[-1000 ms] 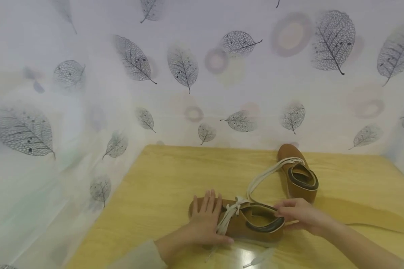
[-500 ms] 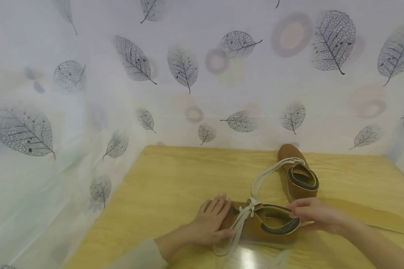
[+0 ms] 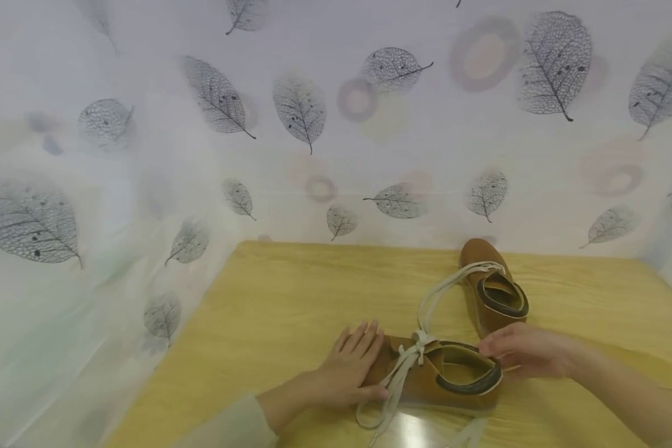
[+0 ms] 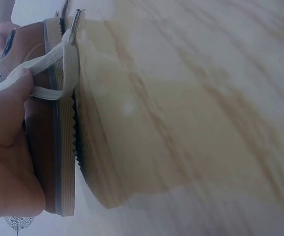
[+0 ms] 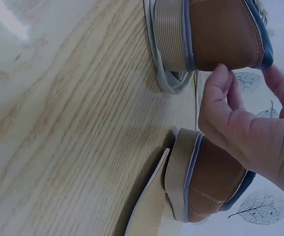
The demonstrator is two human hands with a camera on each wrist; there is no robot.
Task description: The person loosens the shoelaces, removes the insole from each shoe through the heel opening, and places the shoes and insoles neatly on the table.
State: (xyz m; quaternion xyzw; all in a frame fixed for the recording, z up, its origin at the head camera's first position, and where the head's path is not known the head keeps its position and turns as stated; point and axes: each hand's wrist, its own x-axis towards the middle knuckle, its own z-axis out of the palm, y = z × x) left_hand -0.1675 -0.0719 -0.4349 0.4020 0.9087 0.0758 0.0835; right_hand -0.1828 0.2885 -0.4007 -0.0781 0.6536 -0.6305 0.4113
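Note:
A brown lace-up shoe (image 3: 420, 386) lies crosswise on the table, toe to the left, its cream laces (image 3: 406, 364) tied in a bow over the tongue. Across its toe rests my left hand (image 3: 344, 370), fingers straight and thumb along the near side. In the left wrist view that thumb (image 4: 16, 88) meets a lace loop (image 4: 56, 93). My right hand (image 3: 529, 351) holds the heel end by its fingertips. Up close in the right wrist view, fingertips (image 5: 221, 73) touch the heel (image 5: 225, 34) and another reaches the dark padded collar (image 5: 267, 53).
A matching brown shoe (image 3: 478, 255) stands behind to the right, toe toward the wall. Its cream laces (image 3: 442, 286) trail toward the nearer shoe. A flat tan insole-shaped piece (image 3: 649, 367) lies at the right. Leaf-patterned sheeting (image 3: 313, 62) surrounds the wooden table (image 3: 291, 280).
The nearer shoe has slid to the right with my right hand at its heel. My left hand has shifted slightly right, still on the toe. The far shoe has not moved.

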